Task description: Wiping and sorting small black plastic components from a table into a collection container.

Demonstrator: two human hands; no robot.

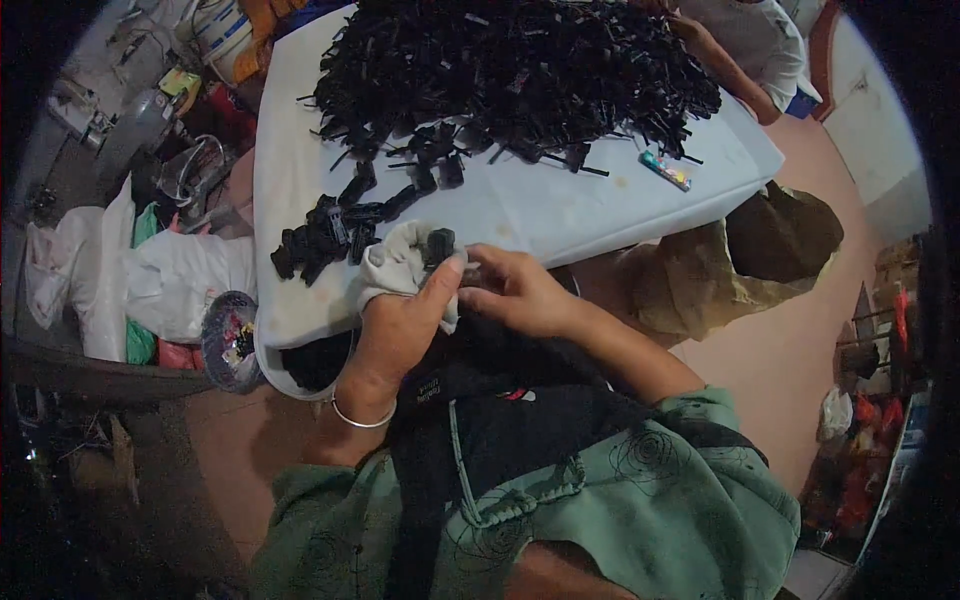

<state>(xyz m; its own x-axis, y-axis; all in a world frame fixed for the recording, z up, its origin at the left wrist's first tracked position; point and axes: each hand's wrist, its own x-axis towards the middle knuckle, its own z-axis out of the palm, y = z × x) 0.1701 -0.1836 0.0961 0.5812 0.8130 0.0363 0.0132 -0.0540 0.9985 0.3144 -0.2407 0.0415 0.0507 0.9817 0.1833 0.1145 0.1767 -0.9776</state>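
Observation:
My left hand, with a bracelet on its wrist, is closed around a small black plastic part. Whitish cloth, perhaps a glove, covers its fingers while the thumb is bare. Close beside it, my right hand has its fingers bent in a pinch at the part's lower right; what they grip is hidden. Left of the hands, a small cluster of black parts lies on the white-covered table. A large heap of similar black pieces, many with thin stems, spreads across the far side.
A colourful packet lies at the table's right. Another person's arm reaches the heap from the far right. A brown sack stands right of the table; a clear plastic bowl and white bags are at left.

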